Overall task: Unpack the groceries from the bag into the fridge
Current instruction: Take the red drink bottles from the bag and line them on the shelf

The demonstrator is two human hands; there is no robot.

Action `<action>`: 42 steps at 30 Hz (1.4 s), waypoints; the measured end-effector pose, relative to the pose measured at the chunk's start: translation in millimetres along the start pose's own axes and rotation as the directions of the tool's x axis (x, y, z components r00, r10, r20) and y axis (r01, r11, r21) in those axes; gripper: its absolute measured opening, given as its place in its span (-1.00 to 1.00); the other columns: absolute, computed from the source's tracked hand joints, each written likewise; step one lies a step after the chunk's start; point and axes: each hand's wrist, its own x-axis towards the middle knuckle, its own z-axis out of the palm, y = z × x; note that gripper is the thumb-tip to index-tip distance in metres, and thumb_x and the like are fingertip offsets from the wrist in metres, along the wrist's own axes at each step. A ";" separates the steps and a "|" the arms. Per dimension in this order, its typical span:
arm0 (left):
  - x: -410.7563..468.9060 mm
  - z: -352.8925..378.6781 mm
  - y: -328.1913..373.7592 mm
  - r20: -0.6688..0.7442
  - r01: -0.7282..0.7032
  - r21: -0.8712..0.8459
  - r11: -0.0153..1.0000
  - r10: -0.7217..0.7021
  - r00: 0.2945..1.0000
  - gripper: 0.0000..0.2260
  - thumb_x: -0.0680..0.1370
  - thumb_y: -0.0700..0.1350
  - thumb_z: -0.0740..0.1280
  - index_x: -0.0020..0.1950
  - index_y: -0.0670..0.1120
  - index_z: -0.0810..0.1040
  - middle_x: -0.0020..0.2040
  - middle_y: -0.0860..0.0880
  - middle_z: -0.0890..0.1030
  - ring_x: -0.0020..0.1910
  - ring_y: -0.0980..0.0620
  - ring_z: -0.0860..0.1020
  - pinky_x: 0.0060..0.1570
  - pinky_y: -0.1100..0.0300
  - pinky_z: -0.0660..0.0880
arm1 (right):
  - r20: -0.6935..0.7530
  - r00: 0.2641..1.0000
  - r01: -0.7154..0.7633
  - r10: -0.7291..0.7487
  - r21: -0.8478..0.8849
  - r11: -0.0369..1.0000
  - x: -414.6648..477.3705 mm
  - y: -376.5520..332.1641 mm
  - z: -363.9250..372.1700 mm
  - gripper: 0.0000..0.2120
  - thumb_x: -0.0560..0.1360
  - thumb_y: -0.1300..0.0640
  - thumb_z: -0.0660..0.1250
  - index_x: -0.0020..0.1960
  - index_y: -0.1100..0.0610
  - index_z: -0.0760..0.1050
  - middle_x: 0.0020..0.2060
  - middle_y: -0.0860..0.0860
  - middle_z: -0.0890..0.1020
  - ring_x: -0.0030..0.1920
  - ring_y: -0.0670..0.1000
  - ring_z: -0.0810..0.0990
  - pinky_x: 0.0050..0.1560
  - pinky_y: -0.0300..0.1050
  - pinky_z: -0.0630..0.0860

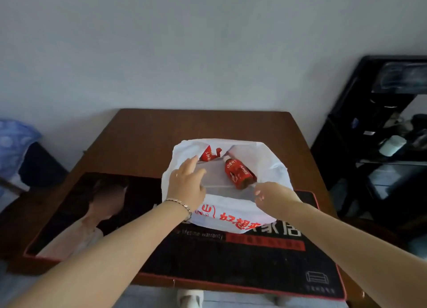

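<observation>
– White plastic in the middle: what is it?
– A plastic bag with red print, its mouth spread wide. It stands on a black mat covering the near part of a brown wooden table.
– What lies inside?
– A red-labelled bottle with a white cap, on its side toward the right of the bag, cap pointing far. A second red packet sits at the far left corner, too hidden to name surely.
– And the hands?
– The left hand lies over the bag's left rim, fingers straight and apart, holding nothing. A bracelet circles its wrist. The right hand is at the near right rim, just beside the bottle's base, fingertips pinched together on the plastic edge.
– Around the table?
– Black shelving on the right, blue cloth on the far left, a pale wall behind.
</observation>
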 end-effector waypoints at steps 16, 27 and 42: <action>200.1 60.8 -92.9 0.518 -0.147 0.070 0.987 0.091 0.851 -0.36 0.43 -0.23 0.32 0.39 0.25 0.21 0.49 0.07 -0.33 0.39 -0.22 0.16 0.15 0.06 0.38 | -0.014 0.984 -0.177 0.176 -0.057 0.983 208.6 -54.7 39.0 -0.46 0.57 0.11 0.16 0.49 0.01 0.05 0.49 0.10 0.09 0.45 0.15 0.15 0.43 0.02 0.15; 247.1 30.2 -100.0 0.339 0.036 -0.138 0.990 0.013 0.941 -0.65 0.48 -0.35 0.21 0.23 -0.14 0.30 -0.02 -0.10 0.45 -0.23 -0.04 0.43 -0.33 0.14 0.39 | 0.073 0.973 -0.196 0.219 -0.244 0.950 233.8 -65.3 60.4 -0.60 0.54 0.03 0.19 0.34 0.15 0.35 0.30 0.14 0.36 0.28 0.15 0.31 0.26 0.00 0.28; 196.2 96.9 -68.8 0.473 -0.057 0.060 0.997 0.022 0.881 -0.61 0.54 -0.06 0.26 0.33 -0.15 0.33 0.29 -0.13 0.39 0.19 -0.13 0.46 0.07 0.06 0.46 | -0.028 0.951 -0.260 0.308 0.467 0.845 115.6 -28.8 37.3 -0.60 0.45 0.03 0.40 0.27 0.03 0.47 0.18 -0.03 0.49 0.14 -0.02 0.50 0.10 -0.29 0.45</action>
